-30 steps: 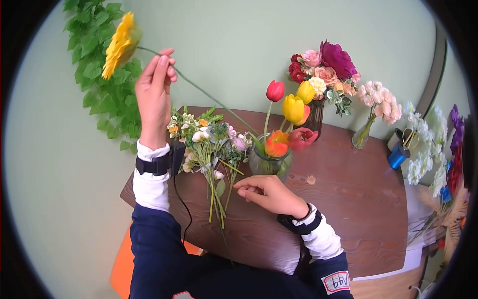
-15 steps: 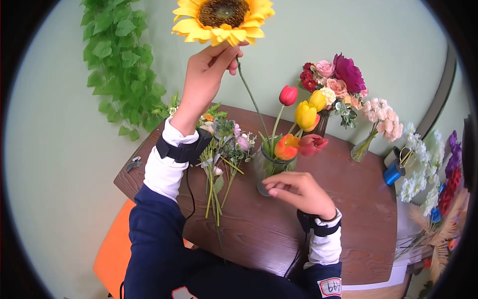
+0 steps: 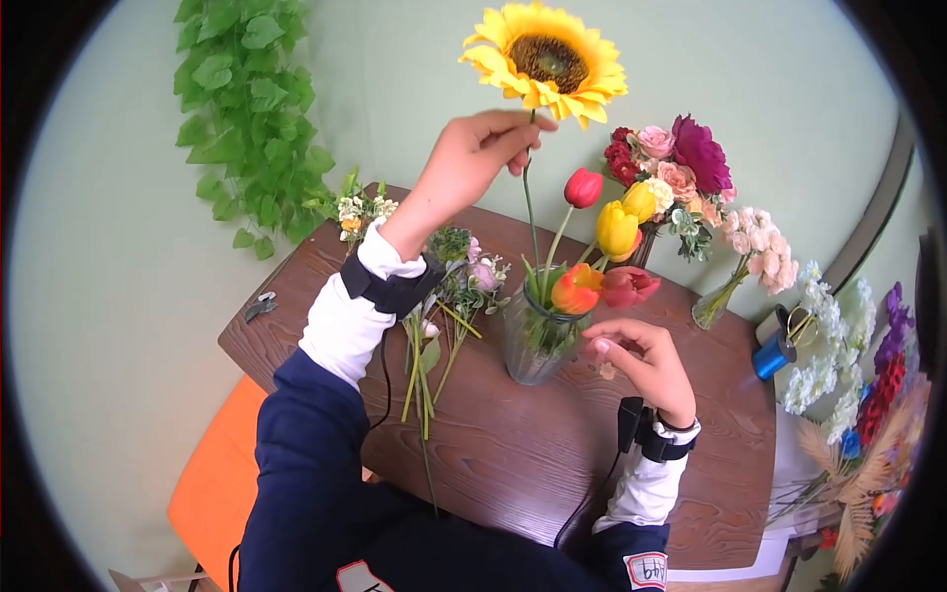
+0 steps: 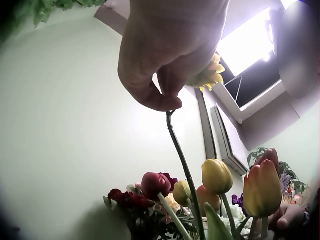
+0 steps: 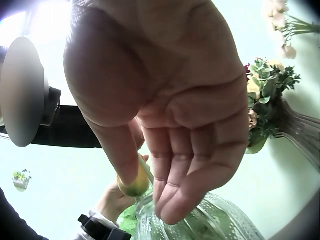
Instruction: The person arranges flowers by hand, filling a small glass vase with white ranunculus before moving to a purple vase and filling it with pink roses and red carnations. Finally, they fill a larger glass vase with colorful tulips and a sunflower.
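A large yellow sunflower (image 3: 552, 61) stands high over the table, its head toward the head camera. My left hand (image 3: 466, 163) pinches its stem between thumb and fingers just under the bloom. The thin green stem (image 4: 181, 152) runs down among the tulips into a ribbed glass vase (image 3: 533, 357). That vase holds red, yellow and orange tulips (image 3: 619, 232). To the right of the vase is my right hand (image 3: 656, 367), fingers loosely bent and holding nothing. Its fingertips are close to the glass rim and overlap the vase in the right wrist view.
Loose mixed flowers (image 3: 483, 276) lie on the dark wooden table (image 3: 493, 464), left of the vase. A small tool (image 3: 261, 306) rests near the left edge. Behind stand a bouquet (image 3: 678, 178), a small vase of pale pink flowers (image 3: 760, 242) and a blue spool (image 3: 774, 355).
My left hand has carried the sunflower head rightward, and the bloom has turned to face the camera. My right hand has shifted from the vase's front left to its right side.
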### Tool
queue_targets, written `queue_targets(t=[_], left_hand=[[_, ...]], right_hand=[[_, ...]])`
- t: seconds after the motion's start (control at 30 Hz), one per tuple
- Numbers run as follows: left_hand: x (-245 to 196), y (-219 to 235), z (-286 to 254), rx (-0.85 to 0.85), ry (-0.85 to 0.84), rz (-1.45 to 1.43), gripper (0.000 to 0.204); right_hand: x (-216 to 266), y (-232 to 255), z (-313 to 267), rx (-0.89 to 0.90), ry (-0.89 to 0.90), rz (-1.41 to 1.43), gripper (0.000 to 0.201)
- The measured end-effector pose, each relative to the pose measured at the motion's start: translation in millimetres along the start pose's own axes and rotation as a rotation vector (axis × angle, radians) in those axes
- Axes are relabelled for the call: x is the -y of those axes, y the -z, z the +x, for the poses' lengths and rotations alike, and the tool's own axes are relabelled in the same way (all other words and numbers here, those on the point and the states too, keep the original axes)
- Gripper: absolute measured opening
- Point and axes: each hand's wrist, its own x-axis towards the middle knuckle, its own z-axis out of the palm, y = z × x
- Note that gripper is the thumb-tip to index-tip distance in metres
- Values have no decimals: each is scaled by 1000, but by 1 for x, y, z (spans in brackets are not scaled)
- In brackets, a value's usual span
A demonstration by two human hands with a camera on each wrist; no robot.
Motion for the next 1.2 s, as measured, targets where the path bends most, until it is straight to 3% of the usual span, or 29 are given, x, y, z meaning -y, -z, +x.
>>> queue_targets(t=[0.13,0.43,0.57,0.77,0.83,0.97,1.1,1.2], left_hand=[[17,-9,-18,60,126,-52,24],[33,-24,-56,140,319,-109,21],[35,-27,-70,159,362,-87,19],[34,-19,-81,273,257,-60,13],[29,-21,-82,180,354,-132,14],[26,-25,-80,78,334,-157,20],[36,-26,-86,144,336,-189,22],[40,-28,-90,99,354,-202,22]], right_hand=[[5,-4,5,-2,-81,-189,20],[-2,-8,10,-97,-43,-183,29],[-2,-7,8,-107,-37,-184,30],[-4,-7,8,-111,-23,-161,31],[-3,-7,8,-114,-15,-165,32],[-4,-7,8,-118,0,-176,32],[-4,-7,8,-114,35,-191,33],[-5,-7,8,-115,39,-190,33]])
